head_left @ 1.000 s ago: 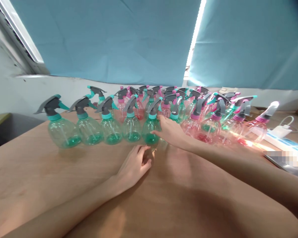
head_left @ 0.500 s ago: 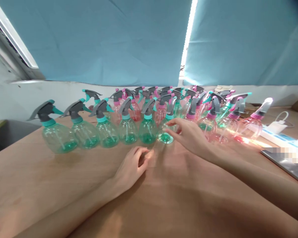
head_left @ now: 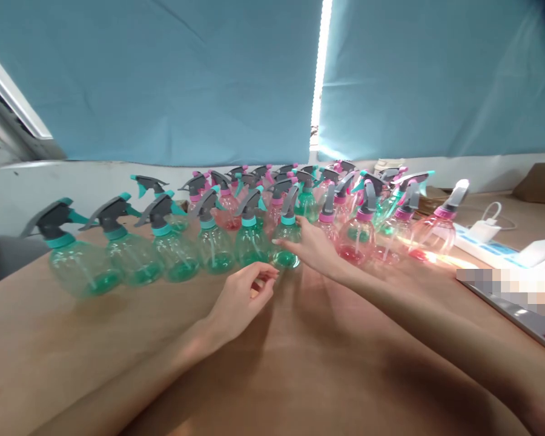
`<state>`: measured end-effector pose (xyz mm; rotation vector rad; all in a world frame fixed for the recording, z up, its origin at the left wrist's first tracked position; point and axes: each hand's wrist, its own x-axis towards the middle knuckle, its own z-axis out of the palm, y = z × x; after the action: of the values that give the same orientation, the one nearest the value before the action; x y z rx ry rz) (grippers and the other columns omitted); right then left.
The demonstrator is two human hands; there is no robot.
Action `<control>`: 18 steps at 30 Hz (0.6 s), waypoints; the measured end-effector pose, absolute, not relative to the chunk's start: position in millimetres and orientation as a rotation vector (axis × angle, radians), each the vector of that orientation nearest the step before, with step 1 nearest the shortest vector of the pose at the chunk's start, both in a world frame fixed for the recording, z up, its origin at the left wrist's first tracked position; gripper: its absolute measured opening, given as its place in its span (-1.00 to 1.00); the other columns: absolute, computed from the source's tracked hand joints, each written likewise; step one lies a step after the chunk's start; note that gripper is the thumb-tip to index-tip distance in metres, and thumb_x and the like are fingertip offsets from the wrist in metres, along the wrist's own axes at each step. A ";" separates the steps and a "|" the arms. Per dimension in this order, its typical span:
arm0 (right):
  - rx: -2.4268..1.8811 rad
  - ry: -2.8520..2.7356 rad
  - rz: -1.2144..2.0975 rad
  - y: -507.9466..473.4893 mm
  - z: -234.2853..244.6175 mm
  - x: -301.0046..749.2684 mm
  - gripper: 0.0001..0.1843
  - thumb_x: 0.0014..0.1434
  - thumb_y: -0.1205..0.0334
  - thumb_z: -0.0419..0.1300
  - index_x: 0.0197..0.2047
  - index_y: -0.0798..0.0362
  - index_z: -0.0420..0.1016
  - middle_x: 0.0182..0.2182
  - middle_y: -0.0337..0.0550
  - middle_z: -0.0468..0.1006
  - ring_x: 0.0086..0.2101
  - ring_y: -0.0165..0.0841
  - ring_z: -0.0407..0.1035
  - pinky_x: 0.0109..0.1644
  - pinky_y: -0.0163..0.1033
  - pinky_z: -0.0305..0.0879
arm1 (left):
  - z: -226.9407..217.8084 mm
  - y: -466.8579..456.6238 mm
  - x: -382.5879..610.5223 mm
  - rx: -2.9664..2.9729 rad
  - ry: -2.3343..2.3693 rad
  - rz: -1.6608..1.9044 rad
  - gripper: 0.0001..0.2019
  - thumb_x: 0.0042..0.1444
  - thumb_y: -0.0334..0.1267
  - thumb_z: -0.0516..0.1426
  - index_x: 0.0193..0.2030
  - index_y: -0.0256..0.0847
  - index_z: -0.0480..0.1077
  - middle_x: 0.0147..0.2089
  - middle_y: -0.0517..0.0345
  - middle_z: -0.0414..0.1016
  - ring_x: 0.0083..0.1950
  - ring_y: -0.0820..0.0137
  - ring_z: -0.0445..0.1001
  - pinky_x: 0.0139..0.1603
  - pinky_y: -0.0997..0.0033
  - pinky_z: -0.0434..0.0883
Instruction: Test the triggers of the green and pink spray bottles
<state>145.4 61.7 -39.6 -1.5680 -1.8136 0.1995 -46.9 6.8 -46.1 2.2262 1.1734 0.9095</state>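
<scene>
A row of clear green spray bottles (head_left: 172, 251) with grey and teal triggers stands across the brown table (head_left: 300, 375). My right hand (head_left: 311, 248) wraps around the right-most green spray bottle (head_left: 285, 239) in that row, fingers curled on its side. My left hand (head_left: 241, 298) hovers just in front of the row with fingers loosely curled and thumb near the fingertips, holding nothing I can see. Pink spray bottles (head_left: 358, 233) crowd to the right and behind.
A white power strip (head_left: 485, 245) with a plugged charger lies at the right, and a flat metal edge (head_left: 513, 309) beyond it. A cardboard box (head_left: 538, 181) sits far right. Blue curtains (head_left: 186, 79) hang behind the bottles.
My right hand has moved left and closed on the end green bottle, sliding it into line with the row. My left hand stayed in place, rising slightly.
</scene>
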 end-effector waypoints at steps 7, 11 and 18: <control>-1.605 -1.863 0.190 45.2 -38.4 149.9 -0.32 0.14 -0.20 0.18 0.13 0.14 0.32 0.02 0.19 0.49 0.00 0.07 0.42 -0.11 0.03 0.36 | -25.0 2.1 -40.9 2.150 1.264 1.031 -0.90 0.23 -0.20 0.09 -0.20 -0.14 0.38 -0.25 0.17 0.53 -0.27 0.36 0.50 -0.30 0.39 0.43; -1.550 -1.968 0.120 12.9 -35.6 155.0 -0.31 0.17 -0.19 0.16 0.19 0.11 0.24 -0.01 0.13 0.53 -0.06 0.03 0.47 -0.20 -0.04 0.36 | -12.3 2.1 -28.2 2.082 1.348 1.120 -0.78 0.16 -0.15 0.16 -0.11 -0.14 0.28 -0.30 0.22 0.42 -0.28 0.35 0.46 -0.33 0.38 0.39; -1.503 -2.067 0.073 -41.1 -37.1 163.2 -0.32 0.13 -0.34 0.12 0.04 0.08 0.29 -0.35 -0.07 0.57 -0.42 -0.09 0.51 -0.49 -0.17 0.23 | -1.5 -3.8 9.5 2.005 1.129 0.991 -0.51 0.08 -0.17 0.22 0.14 -0.11 0.21 0.04 0.04 0.40 -0.03 0.26 0.45 -0.08 0.24 0.43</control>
<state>163.2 -41.1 -37.1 -1.5033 -2.0669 0.0727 9.5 -3.8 -1.5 2.0051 1.1289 0.9912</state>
